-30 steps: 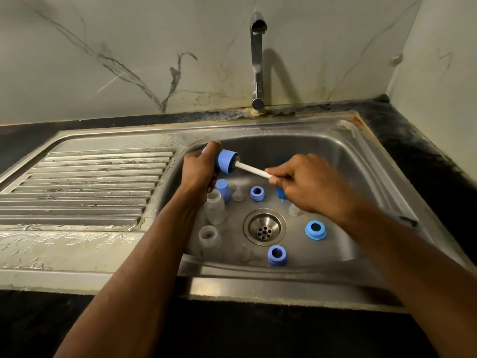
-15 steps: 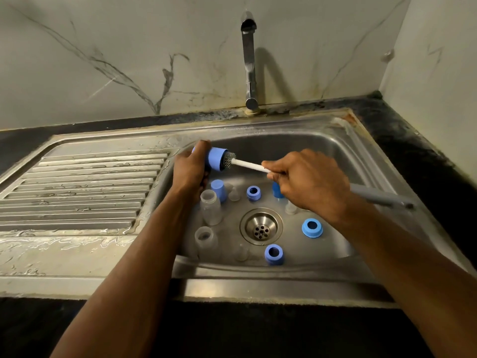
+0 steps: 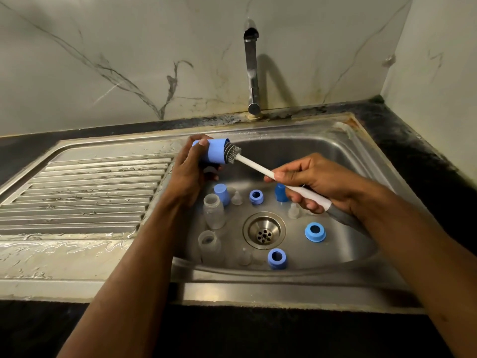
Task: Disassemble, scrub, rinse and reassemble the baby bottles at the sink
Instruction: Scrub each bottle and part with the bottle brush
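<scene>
Blue cap unlabelled, left hand holding, brush inside

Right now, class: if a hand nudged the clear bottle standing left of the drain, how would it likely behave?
The clear bottle is tall, narrow and looks empty, so probably light and apt to tip. The steel sink looks wet, so it may also slide. Once down, its round body would likely roll.

Cap, in the left grip: light blue. Brush, in the right grip: grey bristles, white shaft, grey handle end. Rings below the right grip: blue, dark centres. Bottles below the left grip: clear, frosted. Sink: silver steel. Wall beyond both grips: cream marble, grey veins. Bench: black.
</scene>
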